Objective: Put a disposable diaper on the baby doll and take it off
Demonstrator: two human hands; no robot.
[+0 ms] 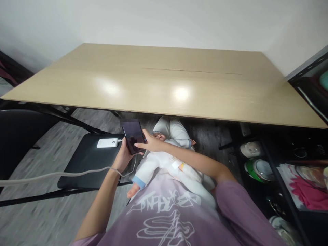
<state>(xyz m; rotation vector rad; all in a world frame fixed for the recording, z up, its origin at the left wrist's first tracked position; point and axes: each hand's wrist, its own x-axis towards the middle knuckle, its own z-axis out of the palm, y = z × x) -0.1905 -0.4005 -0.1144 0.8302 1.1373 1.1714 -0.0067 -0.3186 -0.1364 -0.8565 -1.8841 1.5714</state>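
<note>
I hold the smartphone (pixel 133 131) slightly left of the frame centre, below the near edge of the counter (pixel 164 82).

Left hand (pixel 124 153): the grip is clamped on the lower left edge of the smartphone, apparently bearing most of its weight. Right hand (pixel 153 142): placed at the opposite edge, thumb lying over the screen. The far side of this grip is hidden; I cannot tell whether its fingers close behind. The tilt presumably turns the screen towards my viewpoint and leaves the thumb within reach of it.

A doll (pixel 162 162) in a white suit with blue cuffs lies face up on the lap, lower centre of the frame. The lap likely serves as its support because both hands are occupied.

A white power bank (pixel 106 142) rests on the black chair (pixel 82 160) at left, probably for access beside the left wrist. A pale cable (pixel 87 172) enters at the left frame edge, passes that wrist and loops upward; its end is hidden.
</note>
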